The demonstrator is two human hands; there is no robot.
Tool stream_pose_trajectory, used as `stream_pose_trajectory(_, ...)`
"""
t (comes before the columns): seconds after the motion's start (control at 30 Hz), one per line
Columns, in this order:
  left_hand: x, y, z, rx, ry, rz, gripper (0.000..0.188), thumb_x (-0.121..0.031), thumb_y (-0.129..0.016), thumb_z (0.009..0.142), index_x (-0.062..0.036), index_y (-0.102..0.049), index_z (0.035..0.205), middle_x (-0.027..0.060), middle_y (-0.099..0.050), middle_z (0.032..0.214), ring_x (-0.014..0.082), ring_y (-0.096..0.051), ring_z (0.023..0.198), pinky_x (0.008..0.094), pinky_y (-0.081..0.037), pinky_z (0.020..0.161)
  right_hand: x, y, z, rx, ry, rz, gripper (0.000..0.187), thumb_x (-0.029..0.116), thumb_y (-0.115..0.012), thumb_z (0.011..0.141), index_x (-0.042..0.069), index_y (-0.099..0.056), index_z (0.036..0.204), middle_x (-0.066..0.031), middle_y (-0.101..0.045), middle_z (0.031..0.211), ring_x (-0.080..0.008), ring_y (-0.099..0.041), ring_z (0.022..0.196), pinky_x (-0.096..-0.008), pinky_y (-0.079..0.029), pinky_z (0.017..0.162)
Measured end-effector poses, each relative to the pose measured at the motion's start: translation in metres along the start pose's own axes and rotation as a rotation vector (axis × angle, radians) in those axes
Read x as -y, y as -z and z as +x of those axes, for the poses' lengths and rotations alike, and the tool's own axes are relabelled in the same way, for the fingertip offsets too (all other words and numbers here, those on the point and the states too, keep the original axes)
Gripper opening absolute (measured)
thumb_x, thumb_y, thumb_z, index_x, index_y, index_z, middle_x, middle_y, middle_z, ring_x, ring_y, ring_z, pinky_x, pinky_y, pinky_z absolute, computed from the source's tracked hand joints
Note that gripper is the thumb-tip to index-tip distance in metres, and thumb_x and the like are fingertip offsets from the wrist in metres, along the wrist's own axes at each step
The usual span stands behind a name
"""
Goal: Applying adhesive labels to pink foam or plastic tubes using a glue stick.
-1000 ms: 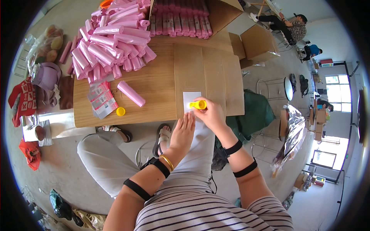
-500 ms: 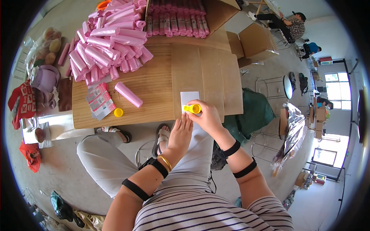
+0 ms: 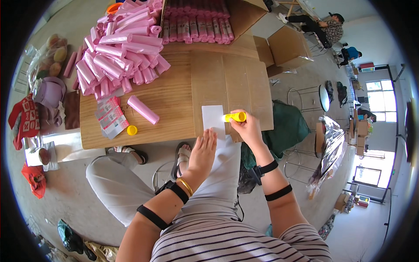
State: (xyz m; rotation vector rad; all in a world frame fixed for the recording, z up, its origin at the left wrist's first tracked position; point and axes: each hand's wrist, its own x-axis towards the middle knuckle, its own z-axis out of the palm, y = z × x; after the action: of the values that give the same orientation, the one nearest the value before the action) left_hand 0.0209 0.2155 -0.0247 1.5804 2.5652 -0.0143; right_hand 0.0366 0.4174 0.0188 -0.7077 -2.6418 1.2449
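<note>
Near the table's front edge a white slip of paper (image 3: 212,114) lies on a flattened cardboard sheet (image 3: 249,87). My left hand (image 3: 203,152) rests on the slip's lower end, its fingers stretched out flat and holding nothing. A yellow glue stick (image 3: 238,117) is gripped in my right hand (image 3: 248,132), tilted on its side. Its uncapped white tip is at the slip's right edge. Further left lie a round yellow cap (image 3: 132,130), a single pink roll of plastic bags (image 3: 143,110) and several printed red-and-grey labels (image 3: 111,117).
Pink rolls are heaped (image 3: 118,54) at the table's far left, beside an open carton (image 3: 244,17) packed with more. An empty-looking carton (image 3: 290,46) stands beyond the right edge. A green bag (image 3: 288,126) and metal-legged stools are on the right; other people sit farther off.
My right hand has moved right with the glue stick, from over the slip to its right edge, and the stick has turned sideways. My left hand stays on the slip's lower part.
</note>
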Motion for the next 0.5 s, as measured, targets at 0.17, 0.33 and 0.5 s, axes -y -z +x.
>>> stream_pose_trajectory(0.17, 0.0, 0.002, -0.001, -0.055, 0.016, -0.06, 0.058, -0.017, -0.044, 0.09, 0.0034, -0.033, 0.143, 0.0196, -0.031, 0.15, 0.0286, -0.031, 0.139, 0.0398, -0.027, 0.111, 0.0, -0.007, 0.037, -0.049, 0.041, -0.061, 0.025, 0.022, -0.074, 0.081, 0.005, -0.067, 0.097, -0.0085, -0.069, 0.078, -0.0141, -0.064, 0.065, -0.0263, -0.051, 0.062)
stream_pose_trajectory(0.33, -0.001, -0.001, 0.0, -0.049, 0.015, -0.057, 0.058, -0.018, -0.044, 0.09, 0.0043, -0.032, 0.143, 0.0205, -0.03, 0.15, 0.0294, -0.031, 0.139, 0.0407, -0.027, 0.111, 0.016, -0.011, 0.042, 0.012, -0.008, -0.083, 0.02, 0.015, -0.071, 0.083, 0.004, -0.066, 0.099, -0.0049, -0.067, 0.077, -0.0076, -0.062, 0.068, -0.023, -0.05, 0.063)
stream_pose_trajectory(0.5, -0.001, -0.001, 0.0, -0.05, 0.017, -0.055, 0.058, -0.018, -0.045, 0.09, 0.0043, -0.034, 0.142, 0.0204, -0.031, 0.15, 0.0298, -0.032, 0.138, 0.041, -0.027, 0.111, 0.045, -0.045, 0.032, 0.081, 0.105, -0.064, 0.021, 0.02, -0.071, 0.081, 0.008, -0.066, 0.098, -0.0084, -0.069, 0.078, -0.0169, -0.067, 0.069, -0.0283, -0.052, 0.062)
